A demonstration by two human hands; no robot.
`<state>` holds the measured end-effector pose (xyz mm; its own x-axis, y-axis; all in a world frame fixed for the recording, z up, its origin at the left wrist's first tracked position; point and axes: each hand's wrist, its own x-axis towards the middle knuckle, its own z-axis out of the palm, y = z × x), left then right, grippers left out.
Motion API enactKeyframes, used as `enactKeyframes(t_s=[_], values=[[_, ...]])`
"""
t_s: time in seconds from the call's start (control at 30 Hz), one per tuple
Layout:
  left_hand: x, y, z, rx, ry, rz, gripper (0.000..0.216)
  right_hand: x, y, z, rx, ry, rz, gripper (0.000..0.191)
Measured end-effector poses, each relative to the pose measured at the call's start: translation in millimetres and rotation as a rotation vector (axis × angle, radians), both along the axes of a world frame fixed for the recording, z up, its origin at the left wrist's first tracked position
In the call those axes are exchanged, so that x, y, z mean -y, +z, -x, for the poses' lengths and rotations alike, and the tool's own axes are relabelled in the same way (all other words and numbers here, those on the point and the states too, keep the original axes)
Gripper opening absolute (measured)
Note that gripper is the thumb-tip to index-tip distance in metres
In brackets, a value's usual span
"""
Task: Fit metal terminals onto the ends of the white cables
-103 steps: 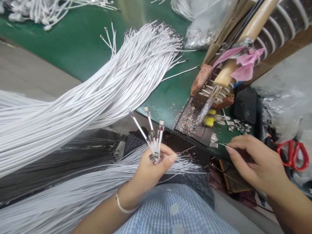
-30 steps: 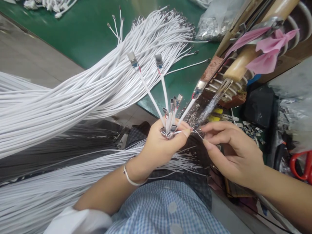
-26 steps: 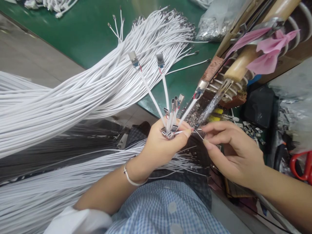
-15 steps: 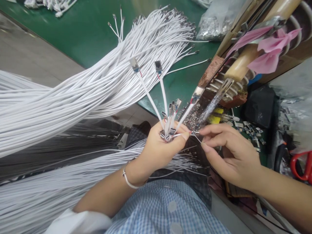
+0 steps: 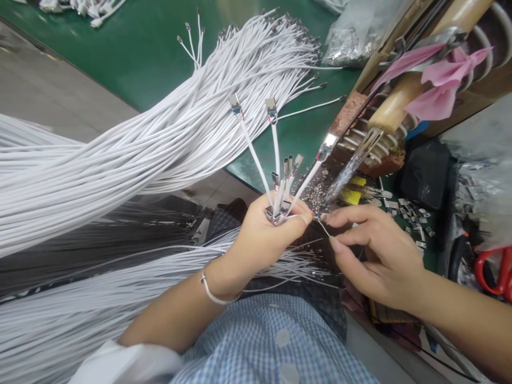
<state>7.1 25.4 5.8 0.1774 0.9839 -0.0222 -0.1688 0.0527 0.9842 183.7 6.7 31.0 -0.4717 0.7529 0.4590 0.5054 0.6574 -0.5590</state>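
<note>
My left hand (image 5: 272, 229) is closed around several white cables (image 5: 255, 156) with small metal USB connectors (image 5: 271, 108) on their upper ends. One more cable end is pinched between its thumb and index finger, pointing right. My right hand (image 5: 376, 245) touches that end: its index fingertip is on a small metal connector (image 5: 323, 216) there. A thin silvery wire (image 5: 324, 228) runs from the joint to my right thumb, where the fingers pinch it. Just above, a soldering iron (image 5: 394, 106) with a wooden handle slants down, its tip close to both hands.
A thick bundle of white cables (image 5: 192, 106) lies across the green table (image 5: 120, 58); another bundle (image 5: 168, 282) lies over my lap. Solder scraps (image 5: 316, 181), loose connectors (image 5: 412, 213), a black box (image 5: 424, 173) and red-handled scissors (image 5: 482, 266) are on the right. A brick (image 5: 348, 112) supports the iron.
The cables in my left hand have swung slightly right and turned a little. My right hand has shifted slightly left, with its connector closer to the cable end.
</note>
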Motion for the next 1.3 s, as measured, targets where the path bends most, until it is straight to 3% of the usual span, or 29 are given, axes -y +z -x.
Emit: enactKeyframes(t_s=[0.93, 1.3], values=[[-11.7, 14.5, -0.5, -0.046, -0.005, 0.011, 0.014, -7.1, 8.5, 0.9, 0.047, -0.04, -0.096, 0.02], [-9.8, 16.3, -0.7, -0.071, 0.021, 0.033, 0.012, -6.6, 11.4, 1.6, 0.051, -0.045, -0.053, 0.019]])
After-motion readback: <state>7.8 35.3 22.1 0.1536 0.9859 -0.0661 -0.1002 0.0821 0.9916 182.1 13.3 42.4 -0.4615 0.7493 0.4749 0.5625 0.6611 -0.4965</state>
